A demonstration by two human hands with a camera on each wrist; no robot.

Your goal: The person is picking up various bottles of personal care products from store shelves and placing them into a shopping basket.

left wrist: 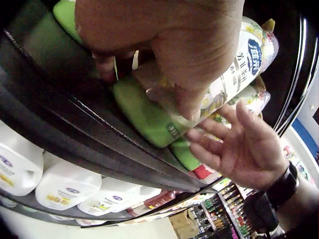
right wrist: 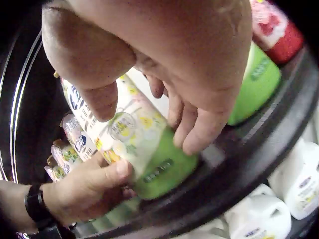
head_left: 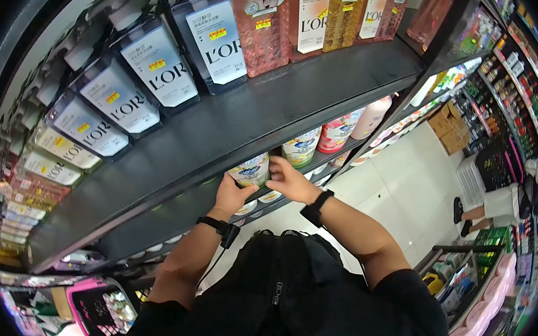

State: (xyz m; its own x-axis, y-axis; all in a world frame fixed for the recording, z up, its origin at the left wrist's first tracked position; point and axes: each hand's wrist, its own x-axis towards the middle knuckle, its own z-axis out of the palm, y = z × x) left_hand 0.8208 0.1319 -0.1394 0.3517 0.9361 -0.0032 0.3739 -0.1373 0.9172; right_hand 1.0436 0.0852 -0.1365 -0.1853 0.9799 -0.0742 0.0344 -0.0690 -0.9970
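Note:
A white bottle (head_left: pixel 253 170) with a green base and a flower-print label stands at the front of the lower shelf. My left hand (head_left: pixel 233 194) grips it from the left, thumb across the front, as the right wrist view also shows at the bottle's lower part (right wrist: pixel 169 172). On the other side is my right hand (head_left: pixel 293 182), its fingers loosely spread. In the left wrist view the right hand (left wrist: pixel 244 149) has its palm toward the bottle, fingertips right at its edge. The right thumb overlaps the label in the right wrist view.
Similar green-based bottles (head_left: pixel 301 148) and a red one (head_left: pixel 338 134) line the shelf to the right. Overhead, a black shelf (head_left: pixel 248 112) carries rows of labelled bottles (head_left: pixel 216 42). White jugs (left wrist: pixel 67 186) fill the shelf below. Cardboard boxes (head_left: pixel 450 127) sit on the aisle floor.

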